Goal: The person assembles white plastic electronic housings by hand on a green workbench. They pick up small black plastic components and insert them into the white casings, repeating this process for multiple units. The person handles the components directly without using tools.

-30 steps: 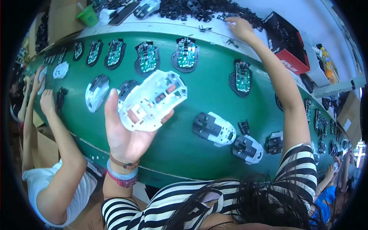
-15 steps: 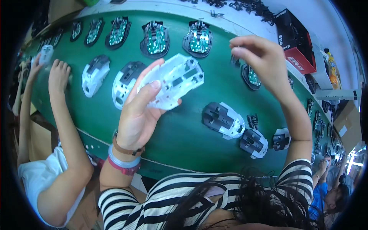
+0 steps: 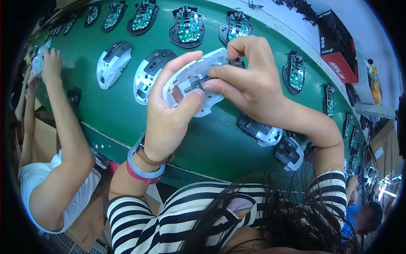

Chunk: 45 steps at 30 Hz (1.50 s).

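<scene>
The left grip, the person's left hand (image 3: 167,116), is clamped on a white shell (image 3: 182,78), fingers around its outside and thumb tip inside it. The right grip, the right hand (image 3: 260,84), is closed on a small dark piece (image 3: 197,84), pinching it within the shell's hollow. Half a second ago this hand was well apart, to the right of the shell; a second ago it was reaching toward the black parts beyond. Now both hands work on one thing, so piece and shell seem to have met (whether the piece is seated, the fingers hide). The shell is held above the green desk (image 3: 203,148). Left of it lie two white-and-dark mouse shells (image 3: 113,64); right of it and nearer the body, two more (image 3: 289,153); beyond it, circuit-board bases (image 3: 188,26).
</scene>
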Motion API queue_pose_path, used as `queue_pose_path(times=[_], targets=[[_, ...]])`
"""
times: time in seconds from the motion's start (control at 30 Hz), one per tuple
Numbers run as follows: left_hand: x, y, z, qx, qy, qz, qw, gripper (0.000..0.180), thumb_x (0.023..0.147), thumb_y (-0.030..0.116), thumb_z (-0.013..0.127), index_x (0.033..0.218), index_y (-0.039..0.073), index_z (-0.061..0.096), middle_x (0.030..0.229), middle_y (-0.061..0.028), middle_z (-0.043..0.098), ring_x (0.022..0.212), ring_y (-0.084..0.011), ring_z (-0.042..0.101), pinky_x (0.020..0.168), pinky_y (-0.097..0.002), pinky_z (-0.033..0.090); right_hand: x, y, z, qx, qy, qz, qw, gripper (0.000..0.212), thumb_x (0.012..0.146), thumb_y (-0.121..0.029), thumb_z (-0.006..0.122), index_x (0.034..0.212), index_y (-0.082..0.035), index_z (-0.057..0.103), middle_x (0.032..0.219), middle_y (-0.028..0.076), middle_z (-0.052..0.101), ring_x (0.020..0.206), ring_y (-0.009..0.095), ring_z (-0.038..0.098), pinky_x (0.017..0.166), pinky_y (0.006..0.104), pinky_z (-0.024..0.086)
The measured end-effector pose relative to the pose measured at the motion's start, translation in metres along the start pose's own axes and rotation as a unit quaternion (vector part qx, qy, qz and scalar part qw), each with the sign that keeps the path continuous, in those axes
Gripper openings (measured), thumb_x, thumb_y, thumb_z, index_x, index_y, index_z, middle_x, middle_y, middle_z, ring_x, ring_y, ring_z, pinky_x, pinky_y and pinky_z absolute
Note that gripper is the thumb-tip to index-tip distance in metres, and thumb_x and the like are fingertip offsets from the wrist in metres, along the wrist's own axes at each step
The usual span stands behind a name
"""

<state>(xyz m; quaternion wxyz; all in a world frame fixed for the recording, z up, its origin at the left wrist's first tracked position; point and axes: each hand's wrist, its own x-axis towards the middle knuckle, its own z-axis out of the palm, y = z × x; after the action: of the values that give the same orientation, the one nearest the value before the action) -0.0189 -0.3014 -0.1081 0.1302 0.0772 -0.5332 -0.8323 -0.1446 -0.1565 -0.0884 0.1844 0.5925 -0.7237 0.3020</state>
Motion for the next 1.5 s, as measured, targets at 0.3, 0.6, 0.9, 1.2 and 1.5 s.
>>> queue_pose_path(times=[0.3,0.6,0.9,1.2,1.5], targets=[[-0.003,0.0,0.0,0.028,0.023,0.029,0.999,0.047,0.082,-0.006,0.056,0.129,0.002,0.054,0.111,-0.0053,0.061,0.098,-0.0109,0.059,0.084,-0.0252,0.05,0.002,-0.009,-0.008,0.049,-0.009,0.015,0.999,0.032,0.063,-0.01,0.082,0.092,-0.009,0.068,0.105,0.011,0.052,0.097,0.029,0.053,0.082,0.0388,0.045],[0.001,-0.001,-0.007,0.095,0.009,0.048,0.994,0.046,0.081,-0.007,0.057,0.125,0.002,0.055,0.112,-0.0049,0.061,0.098,-0.0103,0.059,0.084,-0.0252,0.05,-0.001,-0.007,-0.007,0.168,-0.015,0.061,0.984,0.048,0.073,-0.003,0.08,0.11,-0.004,0.049,0.111,0.009,0.051,0.107,0.023,0.055,0.089,0.0322,0.046],[-0.001,-0.002,-0.006,0.039,0.005,-0.008,0.999,0.045,0.08,-0.008,0.059,0.124,0.002,0.054,0.108,-0.0055,0.062,0.097,-0.011,0.06,0.083,-0.0256,0.051,0.015,-0.011,-0.016,0.17,-0.117,0.094,0.974,0.056,0.067,0.005,0.076,0.116,-0.006,0.05,0.109,0.009,0.053,0.096,0.02,0.057,0.085,0.0279,0.047],[0.005,0.003,-0.017,0.058,0.007,-0.029,0.998,0.042,0.08,-0.007,0.061,0.121,0.0,0.055,0.108,-0.0069,0.064,0.098,-0.0136,0.062,0.084,-0.0263,0.052,0.019,-0.028,-0.02,-0.119,-0.232,-0.099,0.96,0.027,0.073,-0.009,0.066,0.1,-0.008,0.061,0.105,0.01,0.051,0.068,0.024,0.06,0.052,0.0318,0.054],[0.007,0.001,-0.024,0.124,-0.014,-0.011,0.992,0.042,0.083,0.0,0.066,0.123,0.0,0.055,0.112,-0.0064,0.062,0.099,-0.013,0.061,0.085,-0.0252,0.051,0.001,-0.041,-0.01,-0.147,-0.176,-0.08,0.97,0.017,0.075,-0.014,0.067,0.087,-0.001,0.065,0.1,0.015,0.056,0.066,0.023,0.062,0.053,0.0295,0.053]])
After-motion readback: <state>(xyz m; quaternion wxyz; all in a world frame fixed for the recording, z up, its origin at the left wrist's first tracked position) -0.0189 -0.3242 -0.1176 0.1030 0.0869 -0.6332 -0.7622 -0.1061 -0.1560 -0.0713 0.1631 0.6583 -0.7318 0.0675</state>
